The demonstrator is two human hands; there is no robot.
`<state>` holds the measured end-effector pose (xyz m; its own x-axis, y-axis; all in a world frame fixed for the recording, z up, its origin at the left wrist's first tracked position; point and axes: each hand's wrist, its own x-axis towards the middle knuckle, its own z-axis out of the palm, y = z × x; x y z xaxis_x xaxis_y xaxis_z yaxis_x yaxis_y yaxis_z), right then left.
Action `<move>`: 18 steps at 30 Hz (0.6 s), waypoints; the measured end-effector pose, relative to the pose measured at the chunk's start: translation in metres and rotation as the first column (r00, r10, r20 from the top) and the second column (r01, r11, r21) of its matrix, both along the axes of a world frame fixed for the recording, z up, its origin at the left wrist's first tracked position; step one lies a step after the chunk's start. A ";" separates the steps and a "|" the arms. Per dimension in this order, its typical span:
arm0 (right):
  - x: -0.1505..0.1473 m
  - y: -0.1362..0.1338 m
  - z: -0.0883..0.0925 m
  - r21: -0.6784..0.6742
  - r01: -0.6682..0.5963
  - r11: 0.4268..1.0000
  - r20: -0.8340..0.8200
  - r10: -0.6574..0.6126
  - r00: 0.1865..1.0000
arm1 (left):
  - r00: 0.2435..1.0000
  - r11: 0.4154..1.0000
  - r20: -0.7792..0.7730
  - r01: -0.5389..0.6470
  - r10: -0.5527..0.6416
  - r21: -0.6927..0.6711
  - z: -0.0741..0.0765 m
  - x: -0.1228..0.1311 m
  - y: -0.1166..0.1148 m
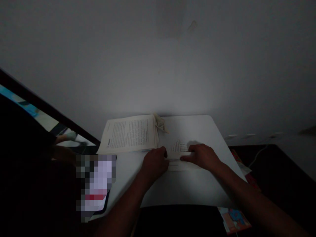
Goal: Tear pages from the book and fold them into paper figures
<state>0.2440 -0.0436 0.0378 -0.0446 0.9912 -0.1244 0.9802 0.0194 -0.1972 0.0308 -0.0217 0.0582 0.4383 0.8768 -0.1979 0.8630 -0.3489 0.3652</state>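
A partly folded sheet of printed paper (179, 146) lies on the white table (192, 191), its upper part coming to a peak. My left hand (156, 162) grips the sheet's left side, fingers closed. On the right side, my right hand (201, 155) pinches the folded strip between thumb and fingers. Behind my left hand an open printed book (130, 133) lies at the table's back left. A small folded printed paper piece (161, 123) rests beside the book's upper right corner.
A phone with a pixelated screen (101, 184) is at the table's left edge. Behind the table stands a pale wall (158, 65). A colourful printed item (234, 219) lies below the table at the right. Part of another person's arm (61, 138) shows at the left.
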 end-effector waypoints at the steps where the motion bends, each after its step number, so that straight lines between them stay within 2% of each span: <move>1: 0.000 0.000 0.000 -0.003 -0.005 1.000 0.001 0.005 1.000 | 0.999 0.999 0.037 0.035 -0.035 0.014 -0.002 0.006 -0.003; 4: 0.001 0.000 0.000 0.003 -0.028 1.000 0.010 0.028 1.000 | 0.984 0.987 0.103 0.141 -0.148 0.079 -0.012 0.024 -0.008; 6: 0.001 0.000 0.000 0.009 -0.023 1.000 0.018 0.023 1.000 | 0.980 0.979 0.084 0.168 -0.178 0.116 -0.019 0.032 -0.009; 18: 0.011 -0.002 0.004 -0.029 0.009 1.000 -0.065 -0.011 0.998 | 0.976 0.971 0.106 0.172 -0.191 0.168 -0.031 0.032 -0.008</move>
<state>0.2550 -0.0456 0.0416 -0.0436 0.9877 -0.1500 0.9654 0.0030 -0.2608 0.0626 -0.0294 0.0269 0.6048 0.7964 -0.0003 0.7333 -0.5567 0.3904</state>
